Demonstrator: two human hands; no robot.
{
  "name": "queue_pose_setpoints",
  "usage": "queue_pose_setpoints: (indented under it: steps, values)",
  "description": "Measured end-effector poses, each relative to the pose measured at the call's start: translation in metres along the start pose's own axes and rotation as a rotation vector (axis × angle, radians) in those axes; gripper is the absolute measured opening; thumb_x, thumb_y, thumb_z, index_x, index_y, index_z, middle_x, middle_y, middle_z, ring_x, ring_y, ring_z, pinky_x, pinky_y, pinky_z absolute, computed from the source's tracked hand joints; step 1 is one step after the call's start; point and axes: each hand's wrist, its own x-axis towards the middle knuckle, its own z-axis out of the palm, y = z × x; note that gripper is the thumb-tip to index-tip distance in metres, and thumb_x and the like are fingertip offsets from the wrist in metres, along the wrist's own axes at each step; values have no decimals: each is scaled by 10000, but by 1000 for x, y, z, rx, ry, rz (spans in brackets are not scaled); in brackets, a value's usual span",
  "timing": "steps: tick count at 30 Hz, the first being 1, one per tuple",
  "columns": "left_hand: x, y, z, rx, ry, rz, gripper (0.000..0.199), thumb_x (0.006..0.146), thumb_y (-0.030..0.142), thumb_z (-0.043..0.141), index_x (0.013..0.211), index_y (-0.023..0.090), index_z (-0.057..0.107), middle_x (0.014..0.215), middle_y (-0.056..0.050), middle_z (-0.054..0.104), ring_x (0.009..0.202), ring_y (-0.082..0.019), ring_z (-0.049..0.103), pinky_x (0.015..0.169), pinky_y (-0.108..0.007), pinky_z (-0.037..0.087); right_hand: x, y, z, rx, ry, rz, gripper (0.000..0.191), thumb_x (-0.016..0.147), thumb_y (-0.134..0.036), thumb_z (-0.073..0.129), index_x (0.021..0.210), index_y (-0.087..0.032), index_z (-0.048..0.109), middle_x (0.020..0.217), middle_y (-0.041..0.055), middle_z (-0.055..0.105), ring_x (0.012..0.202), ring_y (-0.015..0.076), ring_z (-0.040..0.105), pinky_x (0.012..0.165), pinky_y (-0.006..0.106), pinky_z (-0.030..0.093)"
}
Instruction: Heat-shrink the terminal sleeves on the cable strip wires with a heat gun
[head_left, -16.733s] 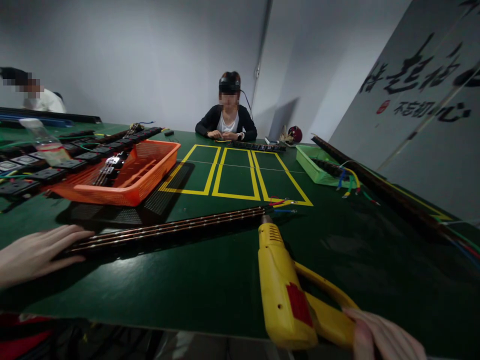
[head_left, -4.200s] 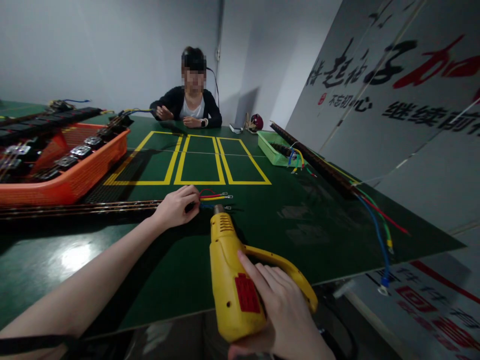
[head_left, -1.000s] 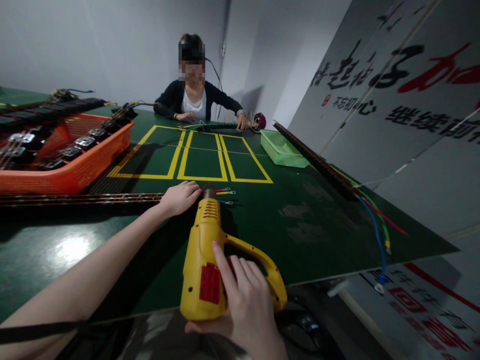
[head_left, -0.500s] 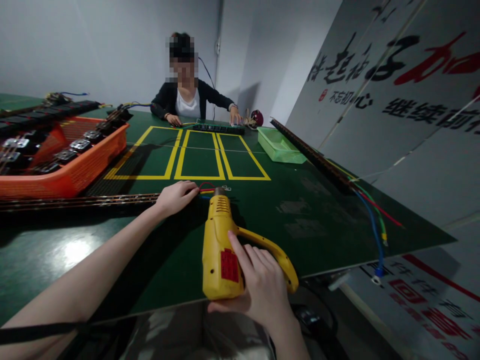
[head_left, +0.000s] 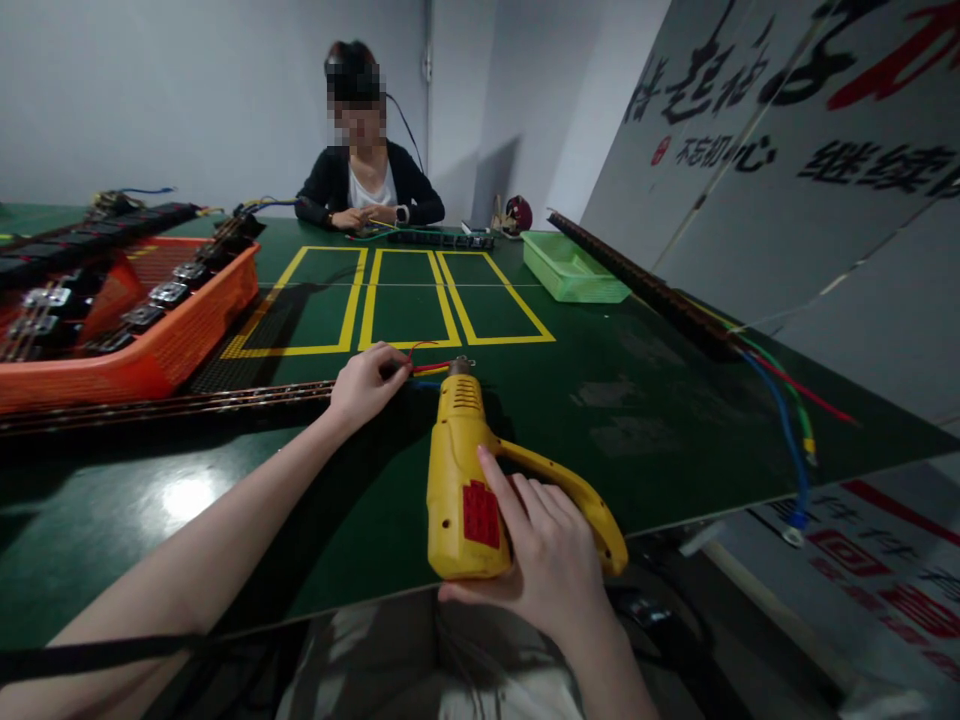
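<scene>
My right hand (head_left: pixel 544 540) is closed around the body of a yellow heat gun (head_left: pixel 463 470) that has a red label on its side. Its metal nozzle points away from me, over the ends of some wires. Those wires (head_left: pixel 439 367), red, yellow and blue with ring terminals at the tips, come out of my left hand (head_left: pixel 371 380), which pinches them. They lead from a long dark strip assembly (head_left: pixel 247 400) lying on the green table (head_left: pixel 525 400). My left fingertips are partly hidden.
An orange basket (head_left: pixel 180 325) with black parts stands at the left. A green tray (head_left: pixel 574 270) and a long strip (head_left: pixel 645 290) with hanging wires (head_left: pixel 787 420) lie at the right. Across the table sits a co-worker (head_left: pixel 367 190) handling wires. Yellow tape frames (head_left: pixel 409 345) mark the tabletop.
The view has shifted slightly. The heat gun stays in my right hand, its nozzle still by the wires. The co-worker's hands have come together over the wires.
</scene>
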Motion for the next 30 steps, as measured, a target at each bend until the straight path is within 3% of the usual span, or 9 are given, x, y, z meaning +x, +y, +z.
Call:
queue_pose_setpoints:
  steps: [8, 12, 17, 24, 30]
  values:
    - [1, -1, 2, -7, 5, -5, 257, 837, 395, 470, 858, 173, 598, 866, -43, 614, 718, -157, 560, 654, -268, 423, 1, -29, 4, 77, -57, -49, 1076, 700, -839, 403, 1492, -143, 186, 867, 55, 563, 750, 203, 526, 690, 339, 374]
    - [0, 3, -1, 73, -59, -96, 274, 835, 421, 462, 927, 198, 593, 844, -34, 645, 717, -171, 569, 606, -260, 384, 2, -32, 4, 97, -68, -50, 1067, 703, -848, 376, 1489, -148, 200, 854, 47, 552, 749, 194, 521, 686, 336, 367]
    - [0, 3, -4, 181, -142, -155, 264, 841, 426, 452, 966, 232, 580, 875, -19, 657, 754, -186, 578, 579, -257, 339, 3, -23, 2, 127, -95, -47, 1061, 691, -845, 406, 1490, -177, 203, 880, 48, 557, 772, 202, 526, 702, 340, 364]
    - [8, -13, -3, -59, -218, -62, 291, 825, 480, 477, 900, 208, 547, 914, -14, 645, 817, -165, 580, 706, -272, 423, 2, 4, -1, 56, -65, -7, 1098, 644, -873, 410, 1458, -144, 300, 872, 57, 586, 767, 201, 550, 712, 337, 369]
    - [12, -15, -1, -135, -232, -97, 339, 790, 522, 513, 862, 194, 560, 820, -18, 634, 760, -169, 576, 680, -285, 443, 2, 14, -4, -8, -30, 25, 1094, 644, -845, 465, 1446, -116, 314, 871, 70, 602, 780, 215, 566, 699, 336, 378]
